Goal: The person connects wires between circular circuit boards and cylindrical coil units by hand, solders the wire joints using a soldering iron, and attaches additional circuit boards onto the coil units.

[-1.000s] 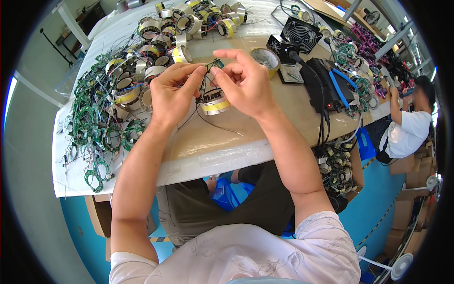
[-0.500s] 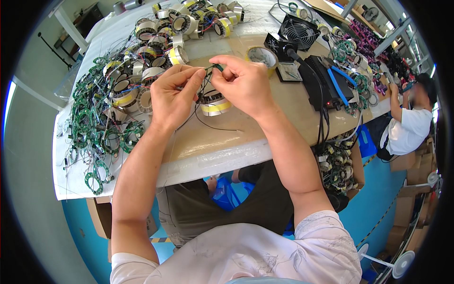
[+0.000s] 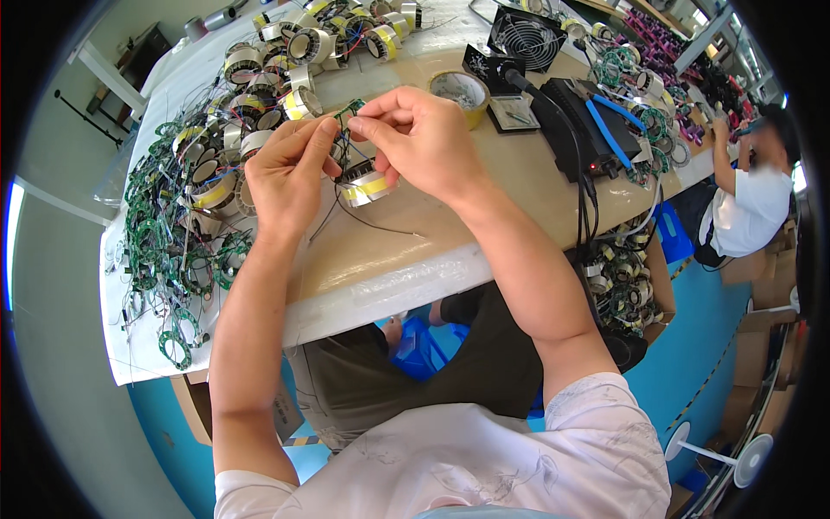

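Observation:
My left hand [image 3: 287,182] is closed, thumb and forefinger pinched at a thin wire beside a green circuit board [image 3: 349,112]. My right hand [image 3: 425,143] pinches that board by its edge, its fingertips partly covering it. Dark wires run down from between the hands to a motor stator [image 3: 365,189], a white ring with yellow tape round it, on the brown work surface just below my fingers. A loose black wire lies in front of the stator.
Tangled green ring-shaped boards [image 3: 164,233] and a heap of stators [image 3: 311,43] cover the left and back. A tape roll [image 3: 460,92], fan [image 3: 527,40], black box [image 3: 575,121] and blue-handled pliers [image 3: 609,130] stand right. A co-worker [image 3: 750,203] sits far right.
In the picture, both hands, the board and the stator have shifted left. More of the green board now shows between the fingertips, and the view has turned a little.

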